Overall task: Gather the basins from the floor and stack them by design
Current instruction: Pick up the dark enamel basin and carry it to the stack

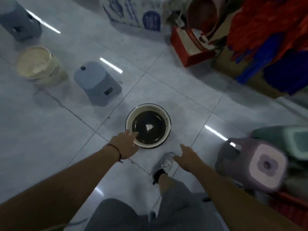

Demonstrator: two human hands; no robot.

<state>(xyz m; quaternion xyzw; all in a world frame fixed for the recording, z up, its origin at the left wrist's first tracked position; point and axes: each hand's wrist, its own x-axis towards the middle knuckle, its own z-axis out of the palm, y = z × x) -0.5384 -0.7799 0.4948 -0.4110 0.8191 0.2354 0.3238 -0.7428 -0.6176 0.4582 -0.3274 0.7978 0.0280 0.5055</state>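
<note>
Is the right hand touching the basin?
No, the right hand hangs open over the floor beside the basin, clear of its rim.

Basin (pixel 148 125) cream rim, dark inside; stools (pixel 98 84) grey-blue; floor (pixel 50 147) pale grey tile

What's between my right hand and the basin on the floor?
Only bare floor tile, seen in the head view. The right hand hovers open short of the basin, above a grey shoe.

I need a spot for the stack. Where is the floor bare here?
Bare tiles lie left of the cream-rimmed dark basin, below the grey plastic stool and cream bucket. The right side is crowded: lilac stool, red box.
</note>
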